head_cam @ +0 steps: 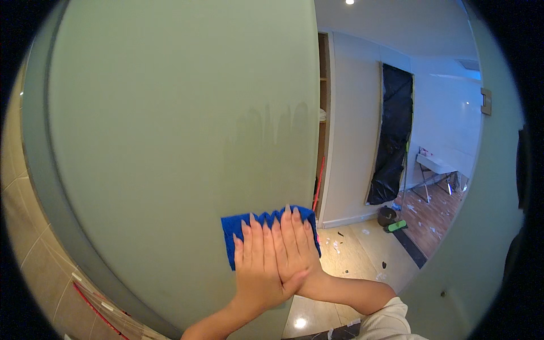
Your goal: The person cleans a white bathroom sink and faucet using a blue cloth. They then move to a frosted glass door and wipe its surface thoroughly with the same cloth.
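Side by side, my left hand [259, 270] and my right hand [299, 255] press a blue cloth [233, 225] flat against a frosted glass panel [148, 148]. The thumbs overlap where the hands meet, and the fingers point up. The cloth is bunched along its top edge and reaches the panel's right edge. Darker, damp-looking streaks show on the glass above it.
Right of the panel is an opening with a tiled floor [352, 255] bearing scraps. Beyond stand a dark bucket [386, 216], a green broom [396, 226] and a white folding table [435, 163]. Another glass panel [463, 255] is at right, a red cord [91, 306] at lower left.
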{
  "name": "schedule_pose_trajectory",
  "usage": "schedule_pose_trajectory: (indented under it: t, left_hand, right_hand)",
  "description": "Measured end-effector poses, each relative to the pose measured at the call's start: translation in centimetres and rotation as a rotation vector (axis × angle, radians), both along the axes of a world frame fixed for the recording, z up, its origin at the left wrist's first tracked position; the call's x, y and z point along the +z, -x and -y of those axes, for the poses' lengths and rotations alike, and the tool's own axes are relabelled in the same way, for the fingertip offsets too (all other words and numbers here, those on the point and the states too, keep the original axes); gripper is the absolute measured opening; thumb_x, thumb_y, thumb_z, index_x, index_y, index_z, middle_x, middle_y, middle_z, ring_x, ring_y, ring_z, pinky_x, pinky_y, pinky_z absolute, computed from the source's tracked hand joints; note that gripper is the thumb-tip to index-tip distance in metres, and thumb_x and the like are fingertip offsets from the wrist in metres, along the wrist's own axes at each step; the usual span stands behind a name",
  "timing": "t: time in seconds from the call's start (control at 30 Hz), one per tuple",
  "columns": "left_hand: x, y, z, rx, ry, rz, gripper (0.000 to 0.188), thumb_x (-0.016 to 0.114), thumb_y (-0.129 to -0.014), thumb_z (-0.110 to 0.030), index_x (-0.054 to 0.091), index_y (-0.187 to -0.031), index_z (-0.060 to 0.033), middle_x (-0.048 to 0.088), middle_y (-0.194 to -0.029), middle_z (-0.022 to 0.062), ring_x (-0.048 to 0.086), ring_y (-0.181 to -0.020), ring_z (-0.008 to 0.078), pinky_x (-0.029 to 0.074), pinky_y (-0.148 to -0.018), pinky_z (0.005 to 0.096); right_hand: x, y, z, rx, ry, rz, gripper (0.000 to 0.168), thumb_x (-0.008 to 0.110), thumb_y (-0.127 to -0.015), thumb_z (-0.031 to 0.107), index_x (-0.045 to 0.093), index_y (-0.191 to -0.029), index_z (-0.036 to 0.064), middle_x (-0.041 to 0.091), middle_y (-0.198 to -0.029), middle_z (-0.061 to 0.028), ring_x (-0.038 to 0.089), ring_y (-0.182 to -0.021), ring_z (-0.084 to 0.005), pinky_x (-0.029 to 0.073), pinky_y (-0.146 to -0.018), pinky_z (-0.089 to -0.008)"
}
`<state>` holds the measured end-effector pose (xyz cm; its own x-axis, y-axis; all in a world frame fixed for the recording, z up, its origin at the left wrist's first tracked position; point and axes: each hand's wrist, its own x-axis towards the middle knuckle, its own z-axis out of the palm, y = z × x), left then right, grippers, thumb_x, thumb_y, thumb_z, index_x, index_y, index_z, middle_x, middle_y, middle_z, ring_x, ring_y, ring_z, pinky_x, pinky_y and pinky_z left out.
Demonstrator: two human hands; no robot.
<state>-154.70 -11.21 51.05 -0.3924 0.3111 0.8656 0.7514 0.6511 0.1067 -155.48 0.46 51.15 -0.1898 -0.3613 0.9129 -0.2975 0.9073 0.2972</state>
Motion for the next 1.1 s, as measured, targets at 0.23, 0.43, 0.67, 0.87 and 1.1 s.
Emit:
schedule_pose_trajectory:
  t: [0.23, 0.43, 0.67, 0.87, 1.1]
  left_hand:
    - [12.1, 3.1, -0.2, -0.066, 0.017, -0.342, 0.096, 0.055, -0.082, -0.058, 0.026, -0.141, 0.0111, 0.021, -0.148, 0.0330, 0.017, -0.140, 0.0449, 0.008, -0.113, 0.0537]
    - [9.7, 2.5, -0.2, -0.027, -0.026, -0.325, 0.099, 0.057, -0.078, -0.064, 0.038, -0.133, 0.0155, 0.034, -0.140, 0.0359, 0.027, -0.135, 0.0476, 0.014, -0.110, 0.0564]
    - [6.8, 3.0, 0.2, -0.067, 0.089, -0.279, 0.117, 0.053, -0.071, -0.078, 0.028, -0.138, 0.0155, 0.023, -0.145, 0.0354, 0.019, -0.138, 0.0483, 0.009, -0.111, 0.0557]
    - [16.0, 3.5, -1.1, 0.003, -0.035, -0.470, 0.091, 0.056, -0.079, -0.057, 0.033, -0.141, 0.0060, 0.027, -0.148, 0.0276, 0.022, -0.140, 0.0389, 0.009, -0.113, 0.0498]
    - [3.0, 1.1, -0.4, 0.036, -0.134, -0.196, 0.102, 0.053, -0.079, -0.066, 0.032, -0.137, 0.0143, 0.024, -0.146, 0.0344, 0.018, -0.140, 0.0443, 0.003, -0.111, 0.0561]
  right_hand:
    - [10.2, 4.2, 1.7, 0.191, 0.038, -0.351, 0.057, 0.050, -0.085, 0.021, 0.041, -0.134, -0.005, 0.036, -0.143, -0.0228, 0.031, -0.135, -0.0394, 0.024, -0.111, -0.0509]
    - [8.2, 2.9, 1.0, 0.071, 0.031, -0.083, 0.054, 0.049, -0.085, 0.019, 0.043, -0.132, -0.006, 0.038, -0.141, -0.0244, 0.034, -0.133, -0.0389, 0.026, -0.111, -0.0499]
    - [7.4, 0.6, -1.8, -0.067, -0.055, -0.061, 0.055, 0.047, -0.085, 0.016, 0.040, -0.135, -0.007, 0.032, -0.145, -0.0269, 0.028, -0.137, -0.0394, 0.026, -0.112, -0.0471]
    - [15.2, 1.2, -0.6, -0.016, -0.002, -0.137, 0.059, 0.048, -0.085, 0.018, 0.036, -0.137, -0.007, 0.029, -0.147, -0.0253, 0.027, -0.138, -0.0385, 0.024, -0.113, -0.0473]
    - [4.8, 0.6, -0.9, 0.055, -0.216, 0.144, 0.063, 0.052, -0.088, 0.022, 0.031, -0.141, -0.006, 0.022, -0.150, -0.0258, 0.022, -0.140, -0.0389, 0.022, -0.113, -0.0479]
